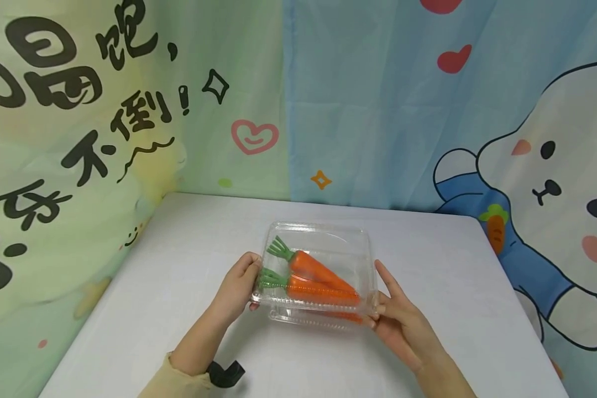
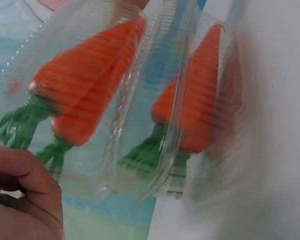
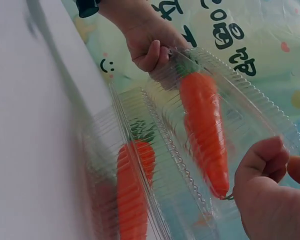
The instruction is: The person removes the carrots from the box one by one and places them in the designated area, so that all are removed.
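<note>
Printed curtains (image 1: 368, 110) back the table (image 1: 428, 249); over it the left hand (image 1: 236, 287) grips a box (image 1: 338, 249) at left, the right hand (image 1: 400, 323) pinches its near right corner, two carrots (image 1: 315, 268) inside.

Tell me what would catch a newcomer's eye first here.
Probably the bright orange carrots with green tops, showing through the clear plastic container that the left hand and right hand hold over the white table. Next, the big white cartoon animal in blue, at the right of the head view.
</note>
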Demonstrator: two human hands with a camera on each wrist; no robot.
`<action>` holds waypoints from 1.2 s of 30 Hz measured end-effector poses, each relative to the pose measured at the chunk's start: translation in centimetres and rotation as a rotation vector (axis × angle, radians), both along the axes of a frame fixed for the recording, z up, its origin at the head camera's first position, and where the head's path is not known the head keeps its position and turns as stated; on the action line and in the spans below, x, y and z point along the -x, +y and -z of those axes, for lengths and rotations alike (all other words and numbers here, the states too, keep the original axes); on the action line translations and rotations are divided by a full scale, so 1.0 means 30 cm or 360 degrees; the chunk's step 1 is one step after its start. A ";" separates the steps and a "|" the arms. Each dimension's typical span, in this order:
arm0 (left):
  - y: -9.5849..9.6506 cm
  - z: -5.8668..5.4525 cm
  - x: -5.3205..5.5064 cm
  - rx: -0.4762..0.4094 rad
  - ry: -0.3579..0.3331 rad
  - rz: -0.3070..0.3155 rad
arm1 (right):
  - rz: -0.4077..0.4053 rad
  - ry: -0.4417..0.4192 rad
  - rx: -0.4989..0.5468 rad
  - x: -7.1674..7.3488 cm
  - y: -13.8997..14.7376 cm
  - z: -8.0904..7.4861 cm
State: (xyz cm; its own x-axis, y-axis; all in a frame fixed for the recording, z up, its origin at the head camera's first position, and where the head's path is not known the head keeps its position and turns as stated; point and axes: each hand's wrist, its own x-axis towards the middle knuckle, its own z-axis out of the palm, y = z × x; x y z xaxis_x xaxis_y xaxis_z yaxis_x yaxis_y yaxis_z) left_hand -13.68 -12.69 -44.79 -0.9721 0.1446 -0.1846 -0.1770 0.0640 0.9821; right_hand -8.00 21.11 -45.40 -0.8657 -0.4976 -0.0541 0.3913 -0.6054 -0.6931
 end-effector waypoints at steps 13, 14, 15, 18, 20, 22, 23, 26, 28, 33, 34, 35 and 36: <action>-0.014 0.000 0.023 0.0103 0.0017 0.0144 | -0.0082 0.0078 -0.0041 0.043 0.029 0.021; -0.014 0.000 0.023 0.0115 0.0014 0.0148 | -0.0107 0.0079 -0.0023 0.043 0.030 0.026; -0.013 0.000 0.024 0.0127 0.0010 0.0152 | -0.0132 0.0085 -0.0009 0.044 0.032 0.029; -0.011 -0.003 0.023 0.0155 0.0008 0.0150 | -0.0155 0.0100 -0.0036 0.040 0.029 0.028; -0.010 -0.005 0.023 0.0171 0.0016 0.0144 | -0.0121 0.0144 -0.0121 0.036 0.022 0.022; -0.010 -0.009 0.022 0.0188 0.0018 0.0136 | -0.0073 0.0178 -0.0237 0.028 0.014 0.015; -0.010 -0.011 0.021 0.0194 0.0021 0.0133 | -0.0049 0.0187 -0.0290 0.024 0.010 0.012; -0.012 -0.017 0.021 0.0211 0.0018 0.0140 | -0.0015 0.0144 -0.0323 0.013 -0.001 0.008; -0.015 -0.018 0.022 0.0217 0.0019 0.0155 | -0.0038 0.0086 -0.0220 0.011 -0.005 0.009; -0.024 -0.015 0.027 0.0224 0.0020 0.0179 | -0.0070 0.0036 -0.0057 0.015 -0.010 0.009; -0.024 -0.015 0.029 0.0224 0.0018 0.0190 | -0.0057 0.0062 -0.0109 0.015 -0.013 0.008; -0.022 -0.017 0.028 0.0223 0.0020 0.0197 | -0.0039 0.0079 -0.0185 0.016 -0.017 0.006; -0.020 -0.019 0.028 0.0219 0.0026 0.0205 | -0.0019 0.0085 -0.0267 0.016 -0.022 0.005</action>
State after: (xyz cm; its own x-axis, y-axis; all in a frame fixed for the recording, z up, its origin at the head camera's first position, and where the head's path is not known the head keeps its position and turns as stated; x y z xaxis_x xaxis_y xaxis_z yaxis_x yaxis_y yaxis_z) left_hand -14.52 -13.30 -44.22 -0.9503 0.2423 -0.1956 -0.1428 0.2193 0.9652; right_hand -8.48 20.46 -45.56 -0.8638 -0.4956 -0.0912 0.3574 -0.4748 -0.8043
